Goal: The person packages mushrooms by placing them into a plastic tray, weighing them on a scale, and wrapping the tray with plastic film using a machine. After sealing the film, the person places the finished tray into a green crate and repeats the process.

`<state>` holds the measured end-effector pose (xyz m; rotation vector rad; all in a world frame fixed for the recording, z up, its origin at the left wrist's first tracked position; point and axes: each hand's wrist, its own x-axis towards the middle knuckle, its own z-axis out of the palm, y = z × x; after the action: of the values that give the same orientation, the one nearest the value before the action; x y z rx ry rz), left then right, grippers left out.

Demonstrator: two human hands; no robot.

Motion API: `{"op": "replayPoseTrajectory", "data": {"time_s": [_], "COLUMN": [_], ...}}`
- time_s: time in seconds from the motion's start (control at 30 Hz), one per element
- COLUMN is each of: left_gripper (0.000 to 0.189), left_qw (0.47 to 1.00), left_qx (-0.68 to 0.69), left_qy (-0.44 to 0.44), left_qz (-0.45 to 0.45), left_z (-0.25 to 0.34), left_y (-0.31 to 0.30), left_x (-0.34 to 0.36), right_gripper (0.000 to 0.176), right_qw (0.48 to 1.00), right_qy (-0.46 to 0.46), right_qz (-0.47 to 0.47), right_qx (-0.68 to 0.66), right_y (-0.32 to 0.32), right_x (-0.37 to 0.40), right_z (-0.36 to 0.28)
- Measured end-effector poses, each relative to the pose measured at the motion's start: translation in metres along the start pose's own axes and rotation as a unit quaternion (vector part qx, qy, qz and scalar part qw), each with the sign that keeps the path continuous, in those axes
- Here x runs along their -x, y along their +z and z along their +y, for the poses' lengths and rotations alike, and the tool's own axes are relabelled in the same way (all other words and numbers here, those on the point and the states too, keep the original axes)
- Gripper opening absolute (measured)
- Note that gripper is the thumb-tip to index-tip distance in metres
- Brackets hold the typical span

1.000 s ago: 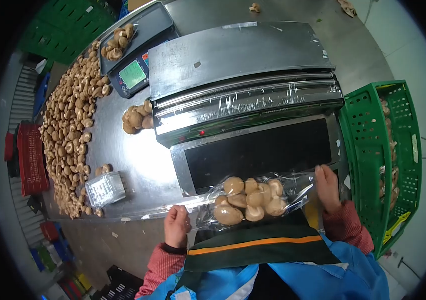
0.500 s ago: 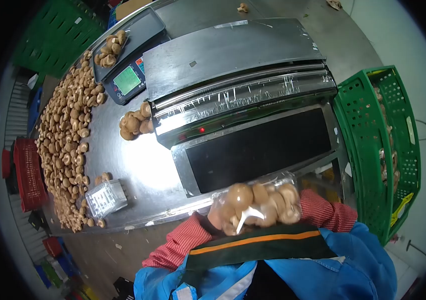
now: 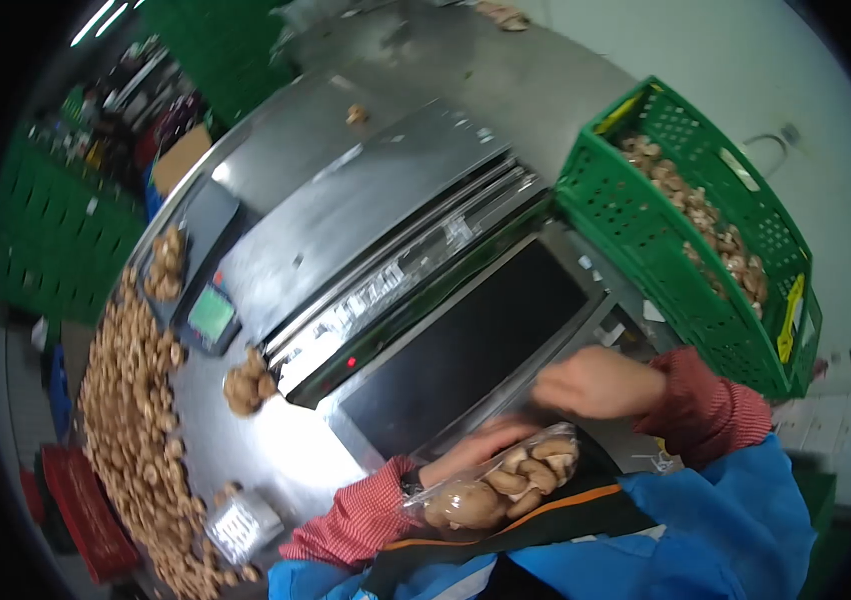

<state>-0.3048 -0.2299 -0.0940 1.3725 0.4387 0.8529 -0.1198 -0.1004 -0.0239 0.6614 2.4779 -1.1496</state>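
My left hand point(image 3: 484, 446) reaches behind a film-wrapped shiitake pack point(image 3: 514, 487) at my apron point(image 3: 566, 516), its hold unclear; my blurred right hand point(image 3: 594, 384) curls nearby, contents indiscernible. Wrapping seems underway, the next move calling for steady support.

White tube lamps point(image 3: 94, 22) are glowing beyond the worktop's point(image 3: 201, 395) far left edge, and a hard patch of glare is bleaching the metal toward its near left corner. Lesser glints are streaking the wrapping machine point(image 3: 366, 220) and the film round the mushroom pack point(image 3: 466, 508), while the black plate point(image 3: 476, 345) is drinking in most of the light. The scale display point(image 3: 211, 313) is shining pale green. The right hand point(image 3: 596, 384) is looking smeared, the left hand point(image 3: 476, 450) soft too. Past the far left edge, everything is blurring into dimness; straight lines are bowing outward, and black is rounding off the corners.
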Motion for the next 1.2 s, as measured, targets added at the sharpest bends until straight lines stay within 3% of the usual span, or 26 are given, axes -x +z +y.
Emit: {"op": "replayPoseTrajectory", "data": {"time_s": [0.07, 0.13, 0.23, 0.33, 0.4, 0.47, 0.5, 0.6, 0.7, 0.73, 0.87, 0.93, 1.0, 1.07, 1.13, 1.17, 1.2], "left_gripper": [0.037, 0.036, 0.034, 0.033, 0.032, 0.031, 0.031, 0.030, 0.030, 0.030, 0.033, 0.031, 0.024, 0.019, 0.016, 0.018, 0.018], "left_qw": [0.993, 0.981, 0.965, 0.949, 0.939, 0.936, 0.932, 0.927, 0.918, 0.916, 0.911, 0.914, 0.885, 0.804, 0.631, 0.471, 0.412], "left_qx": [0.093, 0.158, 0.213, 0.209, 0.164, 0.144, 0.172, 0.184, 0.189, 0.195, 0.180, 0.173, 0.164, 0.078, 0.032, -0.092, -0.138], "left_qy": [-0.062, -0.102, -0.150, -0.187, -0.216, -0.250, -0.246, -0.242, -0.220, -0.210, -0.200, -0.182, -0.200, -0.132, -0.002, -0.024, -0.032], "left_qz": [-0.040, -0.055, 0.004, 0.147, 0.212, 0.202, 0.202, 0.220, 0.271, 0.282, 0.311, 0.319, 0.388, 0.575, 0.775, 0.877, 0.900], "left_z": [-0.001, -0.006, -0.015, -0.022, -0.022, -0.021, -0.020, -0.022, -0.026, -0.027, -0.019, -0.006, 0.028, 0.043, 0.029, 0.024, 0.000], "left_y": [-0.001, -0.001, -0.006, -0.023, -0.034, -0.041, -0.041, -0.043, -0.044, -0.044, -0.036, -0.032, -0.032, -0.038, -0.054, -0.084, -0.103], "left_x": [-0.011, -0.028, -0.057, -0.089, -0.101, -0.104, -0.106, -0.112, -0.111, -0.109, -0.093, -0.073, -0.042, 0.006, 0.075, 0.159, 0.218], "right_gripper": [0.040, 0.046, 0.051, 0.044, 0.042, 0.046, 0.048, 0.050, 0.054, 0.053, 0.047, 0.044, 0.042, 0.040, 0.042, 0.034, 0.028], "right_qw": [0.954, 0.959, 0.976, 0.989, 0.912, 0.783, 0.703, 0.645, 0.633, 0.638, 0.777, 0.812, 0.813, 0.764, 0.768, 0.780, 0.775], "right_qy": [-0.187, -0.228, -0.216, -0.114, -0.173, 0.006, 0.039, 0.183, 0.275, 0.308, 0.392, 0.379, 0.331, 0.247, 0.415, 0.263, 0.102], "right_qz": [0.225, 0.155, -0.016, 0.088, 0.313, 0.539, 0.588, 0.663, 0.659, 0.647, 0.492, 0.407, 0.360, 0.400, 0.375, 0.478, 0.538], "right_qx": [-0.065, 0.061, 0.024, -0.022, -0.200, -0.311, -0.398, -0.333, -0.299, -0.283, 0.025, 0.179, 0.316, 0.442, 0.311, 0.306, 0.314], "right_y": [-0.019, -0.034, -0.039, -0.100, -0.146, -0.185, -0.205, -0.235, -0.235, -0.240, -0.245, -0.255, -0.278, -0.304, -0.314, -0.288, -0.263], "right_x": [0.009, 0.016, 0.008, 0.040, 0.058, 0.070, 0.074, 0.056, 0.006, -0.011, -0.011, 0.008, 0.021, 0.021, -0.011, -0.043, -0.076], "right_z": [-0.011, -0.040, -0.030, 0.021, 0.077, 0.160, 0.188, 0.355, 0.514, 0.538, 0.576, 0.598, 0.614, 0.604, 0.392, 0.290, 0.186]}}
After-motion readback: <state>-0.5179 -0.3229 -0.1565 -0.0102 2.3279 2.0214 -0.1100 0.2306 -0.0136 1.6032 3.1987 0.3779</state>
